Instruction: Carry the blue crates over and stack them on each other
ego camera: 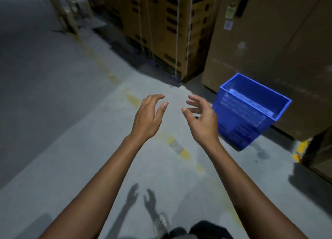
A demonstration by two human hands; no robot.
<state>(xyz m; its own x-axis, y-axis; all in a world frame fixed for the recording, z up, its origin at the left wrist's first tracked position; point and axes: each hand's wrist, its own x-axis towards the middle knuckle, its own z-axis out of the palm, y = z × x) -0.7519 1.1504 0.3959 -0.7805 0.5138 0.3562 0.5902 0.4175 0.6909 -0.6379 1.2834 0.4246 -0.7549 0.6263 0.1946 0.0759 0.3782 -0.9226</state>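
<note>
One blue plastic crate (240, 120) with perforated walls stands on the concrete floor at the right, close to a big cardboard box. Something pale lies inside it. My left hand (148, 116) and my right hand (202, 119) are held out in front of me above the floor, fingers spread and curled, with nothing in them. The right hand is just left of the crate and overlaps its near corner in the view, apart from it. No second crate is in sight.
Tall cardboard boxes (280, 46) line the right side. Strapped brown cartons (167, 32) stand on a pallet ahead. A worn yellow dashed line (181, 150) runs across the grey floor. My shoe (160, 224) shows at the bottom.
</note>
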